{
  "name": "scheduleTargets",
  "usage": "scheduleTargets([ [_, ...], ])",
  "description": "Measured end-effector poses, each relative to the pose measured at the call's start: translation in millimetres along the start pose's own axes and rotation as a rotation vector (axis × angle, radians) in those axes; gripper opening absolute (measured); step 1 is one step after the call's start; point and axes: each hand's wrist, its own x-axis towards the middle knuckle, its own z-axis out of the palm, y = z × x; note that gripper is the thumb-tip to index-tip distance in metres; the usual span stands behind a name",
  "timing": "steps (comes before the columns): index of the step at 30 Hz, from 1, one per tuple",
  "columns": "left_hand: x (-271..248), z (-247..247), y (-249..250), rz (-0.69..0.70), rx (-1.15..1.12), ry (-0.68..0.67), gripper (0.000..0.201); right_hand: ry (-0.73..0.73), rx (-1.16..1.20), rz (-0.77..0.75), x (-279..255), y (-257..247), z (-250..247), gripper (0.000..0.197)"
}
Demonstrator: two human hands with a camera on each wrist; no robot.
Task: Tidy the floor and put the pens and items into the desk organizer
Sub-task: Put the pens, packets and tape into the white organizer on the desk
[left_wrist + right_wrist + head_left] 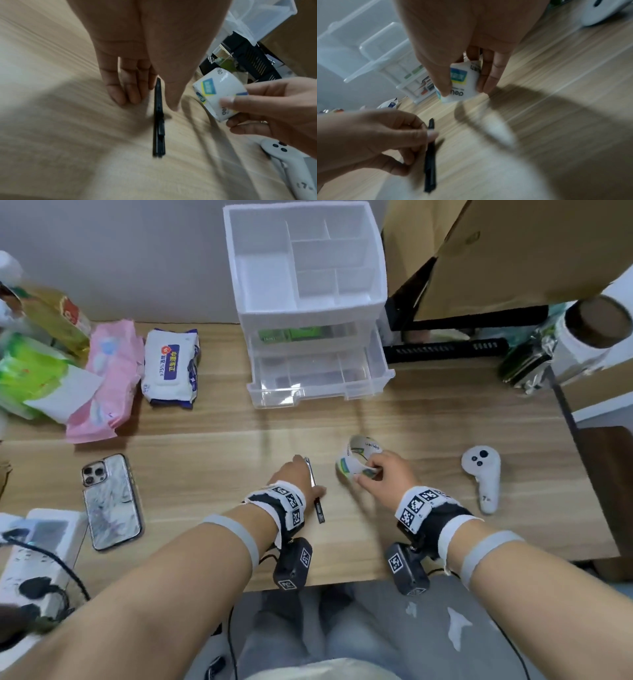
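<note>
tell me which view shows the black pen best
The left wrist view: the black pen runs nearly full length, sharp against the wood, beside the left hand. The head view shows it small and partly behind that hand; the right wrist view shows it blurred.

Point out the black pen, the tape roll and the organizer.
black pen (158, 121), left wrist view, mid-barrel.
tape roll (356, 457), head view, outer band.
organizer (375, 251), head view, right top rim.

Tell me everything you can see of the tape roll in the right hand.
The tape roll is a white ring with blue, yellow and green label patches and dark "deli" lettering, apparently a paper-wrapped band with a hollow core. The right hand pinches its near edge, thumb outside, fingers inside, holding it tilted just above the wooden desk, in front of the organizer.
</note>
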Motion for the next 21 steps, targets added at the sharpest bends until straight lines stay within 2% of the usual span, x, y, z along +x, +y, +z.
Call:
scheduleTargets([
  [6, -5.2, 13.0, 16.3, -0.097, 0.034, 0.059, 0.031, 0.064, 0.115, -0.101, -0.2, 31.7, -20.6, 0.040],
  [10, -13.8, 2.3, 20.5, -0.101, 0.040, 0.014, 0.020, 0.031, 0.232, -0.171, -3.6, 30.4, -36.6, 0.032],
  [12, -21.4, -6.5, 26.2, -0.094, -0.202, -0.034, 0.014, -0.006, 0.252, -0.205, -5.5, 25.7, -48.9, 0.040],
  [15, -42.6, -33.0, 41.5, 0.000, -0.648, -0.117, 0.011, -0.023, 0.262, -0.253, -8.1, 7.3, -77.7, 0.050],
  [18, -73.9, -74.8, 56.4, 0.105, -0.747, -0.184, 0.007, -0.021, 0.295, -0.333, -12.8, -16.1, -111.7, 0.053],
  [21, -103.6, -116.9, 58.6, 0.161, -0.780, -0.344, 0.004, 0.006, 0.422, -0.433, -15.6, -45.0, -149.8, 0.056],
])
